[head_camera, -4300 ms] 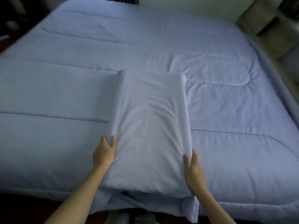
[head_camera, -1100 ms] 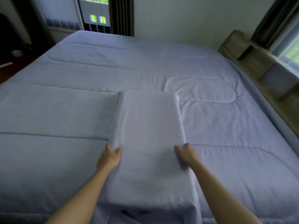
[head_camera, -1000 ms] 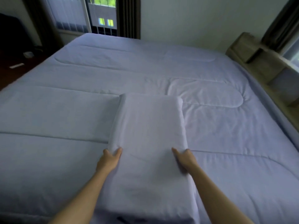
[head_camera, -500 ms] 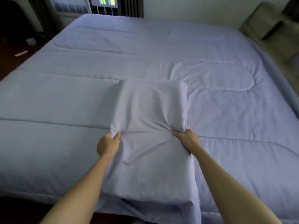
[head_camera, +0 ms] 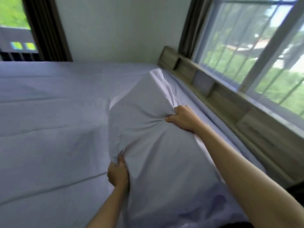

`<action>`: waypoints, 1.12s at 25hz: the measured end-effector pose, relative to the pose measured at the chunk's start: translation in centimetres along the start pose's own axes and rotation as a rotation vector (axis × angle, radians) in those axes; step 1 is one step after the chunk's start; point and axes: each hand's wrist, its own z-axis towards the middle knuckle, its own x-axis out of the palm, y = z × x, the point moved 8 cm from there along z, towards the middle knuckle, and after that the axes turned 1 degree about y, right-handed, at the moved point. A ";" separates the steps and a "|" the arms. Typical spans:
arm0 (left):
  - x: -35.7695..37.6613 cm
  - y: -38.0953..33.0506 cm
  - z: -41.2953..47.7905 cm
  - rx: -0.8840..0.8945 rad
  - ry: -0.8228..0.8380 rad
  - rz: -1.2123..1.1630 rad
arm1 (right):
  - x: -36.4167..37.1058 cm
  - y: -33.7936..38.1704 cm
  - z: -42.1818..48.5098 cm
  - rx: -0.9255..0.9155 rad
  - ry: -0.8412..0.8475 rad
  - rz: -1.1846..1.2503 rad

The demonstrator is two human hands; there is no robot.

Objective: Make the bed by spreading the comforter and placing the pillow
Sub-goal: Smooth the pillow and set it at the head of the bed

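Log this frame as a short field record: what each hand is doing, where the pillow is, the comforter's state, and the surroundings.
left hand: left hand gripping bunched fabric on the pillow's left edge
right hand: right hand gripping bunched fabric on its right edge
pillow: pillow held in both hands above the bed, far end tilted up toward the headboard side
comforter: comforter spread flat over the bed, quilt seams visible
headboard: wooden headboard shelf along the right, under the window
task stage: comforter spread; pillow not yet set down

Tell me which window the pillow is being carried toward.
The large window on the right, above the wooden headboard; the other window sits far left.
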 end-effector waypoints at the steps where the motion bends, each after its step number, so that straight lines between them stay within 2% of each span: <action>1: 3.3 -0.7 -1.3 -0.014 0.050 -0.049 | -2.8 -1.2 0.1 -0.016 -0.038 -0.076; 4: 14.1 -2.5 -5.4 -0.026 0.183 -0.142 | -10.3 -5.9 0.7 -0.068 -0.150 -0.253; 9: 34.0 -4.0 -12.8 -0.093 0.421 -0.260 | -20.3 -18.8 3.7 -0.039 -0.235 -0.381; 13: 47.6 -2.8 -17.5 -0.247 0.439 -0.345 | -24.5 -28.3 8.2 -0.060 -0.199 -0.477; 17: 56.0 -0.5 -19.5 -0.304 0.309 -0.344 | -24.5 -36.8 12.2 -0.114 -0.176 -0.556; 22: 62.1 4.3 -20.3 -0.304 0.431 -0.271 | -20.8 -46.7 14.9 -0.097 -0.087 -0.585; 25: 63.4 6.7 -20.2 -0.303 0.563 -0.102 | -17.9 -53.0 15.1 0.038 0.010 -0.634; 28: 64.0 6.2 -20.0 -0.246 0.582 -0.040 | -18.6 -56.8 15.0 0.195 -0.007 -0.506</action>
